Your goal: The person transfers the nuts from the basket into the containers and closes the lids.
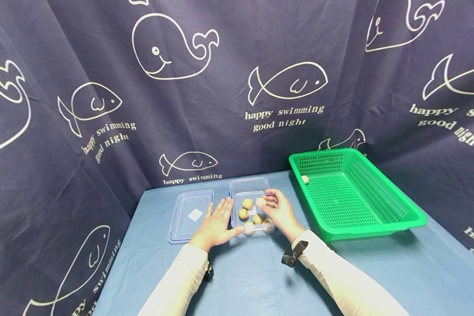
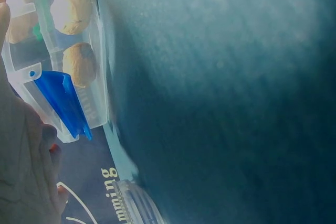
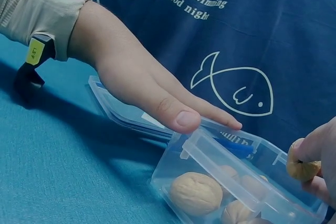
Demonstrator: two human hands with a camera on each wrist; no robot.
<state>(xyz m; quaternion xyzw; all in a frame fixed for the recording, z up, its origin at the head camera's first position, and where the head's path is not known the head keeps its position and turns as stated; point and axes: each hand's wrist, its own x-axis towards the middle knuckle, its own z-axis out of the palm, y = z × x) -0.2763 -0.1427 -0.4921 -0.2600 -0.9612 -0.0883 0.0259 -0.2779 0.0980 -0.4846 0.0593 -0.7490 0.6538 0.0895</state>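
Note:
A clear plastic container with several walnuts in it stands on the table. In the head view my left hand lies along the container's left side, fingers straight and thumb at the near rim. A blue clip hangs folded down near that hand in the left wrist view. My right hand pinches a walnut between thumb and fingers, over the container's right side. Seen from the right wrist, the left thumb and fingers rest at the container's rim, holding nothing.
The container's clear lid lies flat on the blue table, left of the container. A green slotted basket stands at the right, with one pale walnut by its left wall. A dark printed curtain hangs right behind the table.

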